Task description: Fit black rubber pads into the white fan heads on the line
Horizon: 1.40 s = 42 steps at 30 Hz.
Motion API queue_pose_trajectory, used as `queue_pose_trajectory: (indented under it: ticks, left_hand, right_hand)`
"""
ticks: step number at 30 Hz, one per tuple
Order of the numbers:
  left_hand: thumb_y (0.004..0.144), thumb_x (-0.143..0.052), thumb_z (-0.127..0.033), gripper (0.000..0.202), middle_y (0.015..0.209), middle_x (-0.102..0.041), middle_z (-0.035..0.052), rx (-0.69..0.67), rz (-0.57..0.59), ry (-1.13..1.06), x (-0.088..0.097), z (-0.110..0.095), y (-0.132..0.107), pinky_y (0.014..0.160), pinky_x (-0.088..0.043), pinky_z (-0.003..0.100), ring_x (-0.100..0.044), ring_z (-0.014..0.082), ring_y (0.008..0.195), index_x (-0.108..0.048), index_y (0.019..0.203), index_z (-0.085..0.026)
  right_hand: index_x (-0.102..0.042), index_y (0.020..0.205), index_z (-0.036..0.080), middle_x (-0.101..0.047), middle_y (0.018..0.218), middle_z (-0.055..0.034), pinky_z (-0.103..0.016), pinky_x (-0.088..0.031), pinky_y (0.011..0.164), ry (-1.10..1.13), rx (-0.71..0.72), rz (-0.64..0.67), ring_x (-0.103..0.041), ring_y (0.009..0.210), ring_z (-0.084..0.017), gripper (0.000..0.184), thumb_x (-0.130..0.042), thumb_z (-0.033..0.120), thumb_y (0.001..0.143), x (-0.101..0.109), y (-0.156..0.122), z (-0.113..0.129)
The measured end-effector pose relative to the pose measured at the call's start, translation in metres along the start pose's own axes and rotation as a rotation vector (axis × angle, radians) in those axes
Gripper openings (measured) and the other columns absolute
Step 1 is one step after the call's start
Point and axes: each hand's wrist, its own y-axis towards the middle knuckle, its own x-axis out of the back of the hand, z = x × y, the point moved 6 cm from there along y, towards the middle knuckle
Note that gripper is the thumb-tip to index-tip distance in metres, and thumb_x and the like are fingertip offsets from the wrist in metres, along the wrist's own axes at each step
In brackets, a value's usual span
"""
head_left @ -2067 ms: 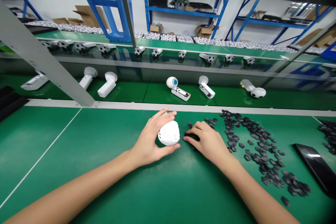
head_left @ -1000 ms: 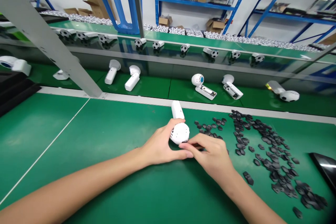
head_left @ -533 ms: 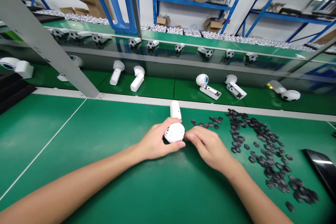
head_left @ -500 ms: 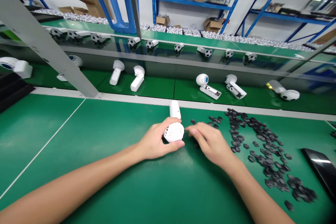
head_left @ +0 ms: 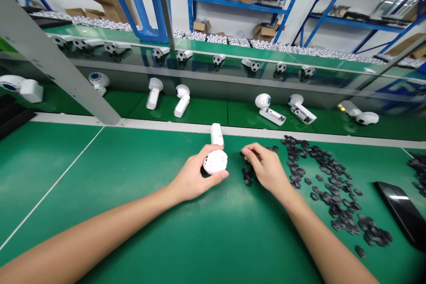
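Observation:
My left hand [head_left: 197, 172] is wrapped round the white round head of a ball-shaped device [head_left: 216, 162], thumb in front and fingers behind. The device's white rectangular stem [head_left: 217, 134] points away from me, towards the table's back rail. To the right of it, my right hand [head_left: 266, 164] has thumb and forefinger pinched at a small black plastic piece [head_left: 242, 153] low over the green table; the fingers partly hide it. A few more black pieces [head_left: 247, 177] lie just under and beside that hand.
Many loose black pieces [head_left: 336, 186] spread over the right of the green table [head_left: 166, 239]. A black phone-like slab [head_left: 399, 211] lies at far right. Beyond the rail [head_left: 179, 128], white devices [head_left: 271, 115] rest on a green belt. A grey post [head_left: 73, 75] slants at left.
My right hand has moved away from the white device and its fingertips have closed at a black piece. My left hand keeps its hold; the view has shifted slightly.

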Motion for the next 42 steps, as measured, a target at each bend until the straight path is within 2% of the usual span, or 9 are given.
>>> queue_pose_trajectory:
  ticks: [5, 11, 16, 21, 24, 28, 34, 37, 42]
  left_hand:
    - [0.091, -0.073, -0.029, 0.049, 0.116, -0.059, 0.0036, -0.023, -0.069, -0.001, -0.001, 0.006, 0.003, 0.083, -0.048, 0.030, -0.061, 0.0182, 0.093, -0.045, 0.131, -0.026]
    - [0.090, -0.068, -0.018, 0.054, 0.120, -0.052, 0.0059, -0.181, -0.003, 0.039, -0.009, -0.005, 0.001, 0.094, -0.049, 0.034, -0.057, 0.0201, 0.105, -0.047, 0.139, -0.027]
    - [0.079, -0.084, -0.038, 0.067, 0.118, -0.048, 0.0057, -0.157, 0.052, 0.034, -0.013, -0.007, -0.001, 0.092, -0.053, 0.037, -0.058, 0.0225, 0.103, -0.053, 0.137, -0.027]
    - [0.086, -0.079, -0.055, 0.052, 0.114, -0.049, 0.0048, -0.105, 0.034, 0.111, -0.014, -0.003, -0.002, 0.088, -0.053, 0.035, -0.059, 0.0207, 0.098, -0.060, 0.128, -0.029]
    - [0.087, -0.078, -0.055, 0.050, 0.110, -0.050, 0.0041, -0.127, 0.034, 0.132, -0.015, -0.004, -0.002, 0.083, -0.052, 0.033, -0.058, 0.0196, 0.093, -0.061, 0.126, -0.028]
    - [0.086, -0.080, -0.051, 0.049, 0.111, -0.053, 0.0046, -0.158, 0.045, 0.093, -0.016, -0.008, -0.002, 0.084, -0.052, 0.033, -0.059, 0.0202, 0.095, -0.061, 0.126, -0.028]
    - [0.098, -0.066, -0.038, 0.026, 0.106, -0.059, 0.0050, -0.172, 0.034, -0.004, -0.007, -0.011, 0.000, 0.089, -0.049, 0.034, -0.060, 0.0202, 0.094, -0.066, 0.119, -0.023]
    - [0.099, -0.063, -0.038, 0.023, 0.101, -0.062, 0.0030, -0.049, 0.049, -0.122, -0.002, -0.004, 0.002, 0.081, -0.048, 0.032, -0.059, 0.0174, 0.084, -0.066, 0.114, -0.021]
    - [0.099, -0.062, -0.042, 0.026, 0.094, -0.061, 0.0009, 0.080, 0.066, -0.246, -0.001, 0.003, 0.002, 0.067, -0.044, 0.027, -0.053, 0.0134, 0.071, -0.064, 0.115, -0.021]
  right_hand:
    - [-0.074, 0.097, 0.018, -0.076, 0.082, -0.0046, -0.031, -0.061, 0.071, 0.554, -0.250, 0.155, -0.073, 0.074, -0.018, 0.031, -0.077, 0.048, 0.090, -0.022, -0.022, 0.012]
    - [-0.070, 0.089, 0.018, -0.077, 0.082, -0.0046, -0.030, -0.064, 0.076, 0.704, -0.310, 0.192, -0.075, 0.077, -0.017, 0.030, -0.080, 0.046, 0.088, -0.043, -0.028, 0.024]
    - [-0.069, 0.083, 0.020, -0.074, 0.079, -0.0022, -0.026, -0.059, 0.066, 0.517, -0.210, 0.117, -0.071, 0.074, -0.017, 0.027, -0.080, 0.044, 0.088, -0.041, -0.031, 0.032]
    - [-0.063, 0.070, 0.020, -0.069, 0.068, 0.0002, -0.025, -0.048, 0.054, 0.376, -0.236, 0.100, -0.061, 0.057, -0.014, 0.036, -0.083, 0.047, 0.083, -0.042, -0.031, 0.026]
    - [-0.058, 0.064, 0.020, -0.063, 0.060, 0.0027, -0.024, -0.039, 0.049, 0.349, -0.236, 0.110, -0.053, 0.052, -0.011, 0.041, -0.084, 0.047, 0.081, -0.044, -0.030, 0.022]
    - [-0.062, 0.071, 0.021, -0.065, 0.065, 0.0025, -0.025, -0.041, 0.053, 0.310, -0.132, 0.154, -0.054, 0.056, -0.012, 0.032, -0.080, 0.043, 0.085, -0.041, -0.028, 0.027]
    - [-0.074, 0.096, 0.022, -0.073, 0.082, -0.0023, -0.028, -0.049, 0.066, 0.168, 0.014, 0.104, -0.064, 0.070, -0.016, 0.043, -0.040, 0.044, 0.111, 0.001, -0.018, 0.022]
    - [-0.076, 0.099, 0.024, -0.074, 0.090, -0.0030, -0.030, -0.049, 0.071, -0.136, 0.051, 0.108, -0.067, 0.078, -0.019, 0.032, -0.051, 0.042, 0.107, 0.020, -0.015, 0.009]
    - [-0.078, 0.098, 0.028, -0.073, 0.095, -0.0023, -0.030, -0.049, 0.069, -0.389, 0.105, 0.237, -0.068, 0.078, -0.019, 0.018, -0.065, 0.041, 0.100, 0.011, -0.019, -0.005]
